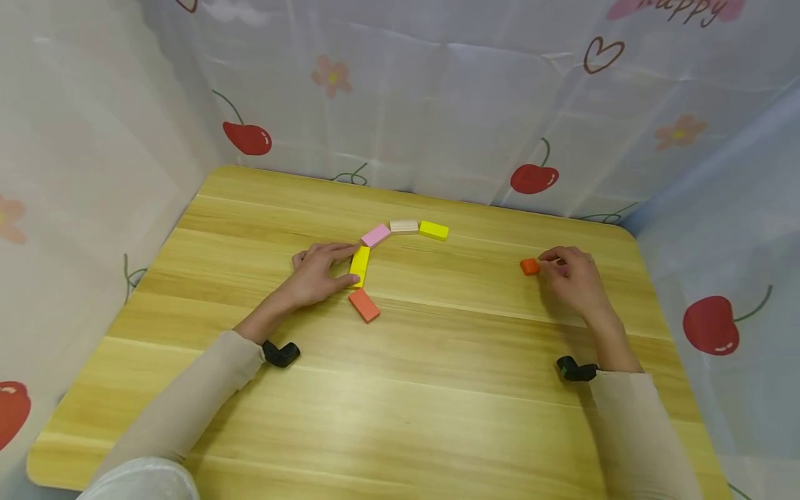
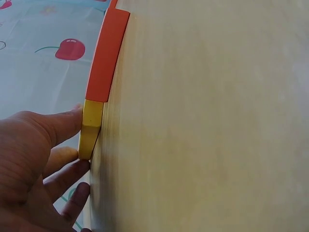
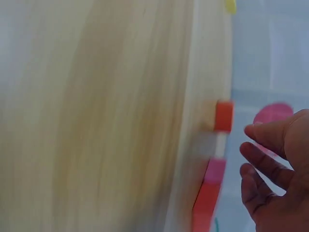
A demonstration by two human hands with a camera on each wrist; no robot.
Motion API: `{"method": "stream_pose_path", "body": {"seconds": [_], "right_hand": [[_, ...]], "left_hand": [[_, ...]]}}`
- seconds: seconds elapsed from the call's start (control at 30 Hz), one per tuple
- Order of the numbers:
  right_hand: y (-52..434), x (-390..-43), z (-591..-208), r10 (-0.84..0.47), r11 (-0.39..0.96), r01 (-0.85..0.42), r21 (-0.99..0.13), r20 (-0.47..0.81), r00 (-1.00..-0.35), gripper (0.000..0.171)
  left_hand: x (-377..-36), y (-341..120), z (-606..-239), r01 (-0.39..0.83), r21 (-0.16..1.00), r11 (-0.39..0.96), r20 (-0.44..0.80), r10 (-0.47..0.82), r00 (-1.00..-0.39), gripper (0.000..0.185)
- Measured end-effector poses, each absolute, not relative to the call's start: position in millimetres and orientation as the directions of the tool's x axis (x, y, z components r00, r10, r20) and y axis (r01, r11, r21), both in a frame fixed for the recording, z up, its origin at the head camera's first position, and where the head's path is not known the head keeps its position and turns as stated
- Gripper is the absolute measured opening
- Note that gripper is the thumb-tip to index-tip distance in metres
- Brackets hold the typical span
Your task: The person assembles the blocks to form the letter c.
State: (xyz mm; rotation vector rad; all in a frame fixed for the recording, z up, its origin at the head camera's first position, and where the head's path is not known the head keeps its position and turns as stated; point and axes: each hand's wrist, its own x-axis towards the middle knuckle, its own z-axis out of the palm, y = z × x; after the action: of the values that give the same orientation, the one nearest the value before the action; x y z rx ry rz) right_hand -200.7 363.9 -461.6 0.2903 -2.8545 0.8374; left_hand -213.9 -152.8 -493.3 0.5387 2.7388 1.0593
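Observation:
My left hand (image 1: 317, 276) is at a yellow block (image 1: 360, 267), its thumb at the near end and its index finger at the far end; the left wrist view shows the same hold. An orange-red block (image 1: 364, 305) sits just nearer than it. Beyond lie a pink block (image 1: 376, 235), a pale wood block (image 1: 403, 227) and another yellow block (image 1: 434, 230), forming a curve. At the right, my right hand (image 1: 571, 278) hovers beside an orange block (image 1: 530, 267). In the right wrist view its fingers are slightly apart from that orange block (image 3: 224, 116).
The right wrist view also has a pink block (image 3: 216, 170) and a red block (image 3: 205, 208) end to end below the orange one; the hand mostly hides them in the head view. The wooden table (image 1: 406, 410) backs onto a printed curtain (image 1: 437, 104).

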Motion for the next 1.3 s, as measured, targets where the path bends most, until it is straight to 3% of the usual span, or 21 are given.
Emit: {"method": "stream_pose_path", "body": {"seconds": [0.1,0.2,0.77,1.3], "right_hand": [[386.5,-200.7,-467.3,-0.15,0.847,-0.242,-0.472,0.225,-0.963,0.023],[402.1,-197.9,-470.7,-0.127,0.874,-0.188,-0.448,0.164,-0.978,0.028],[417.0,-192.5,-465.8,-0.02,0.85,0.001,-0.528,-0.034,-0.999,0.042],[394.8,-178.0,-466.8,0.006,0.89,-0.012,-0.456,0.038,-0.999,0.04]], "left_hand": [[-213.5,-152.3,-493.4,0.274,0.679,0.681,-0.013,0.385,-0.923,0.069],[-213.5,-152.0,-494.1,0.275,0.677,0.683,-0.015,0.387,-0.922,0.07],[-213.6,-151.3,-493.1,0.27,0.681,0.681,-0.018,0.383,-0.923,0.07],[-214.1,-151.9,-493.2,0.27,0.683,0.679,-0.02,0.386,-0.922,0.07]]}}
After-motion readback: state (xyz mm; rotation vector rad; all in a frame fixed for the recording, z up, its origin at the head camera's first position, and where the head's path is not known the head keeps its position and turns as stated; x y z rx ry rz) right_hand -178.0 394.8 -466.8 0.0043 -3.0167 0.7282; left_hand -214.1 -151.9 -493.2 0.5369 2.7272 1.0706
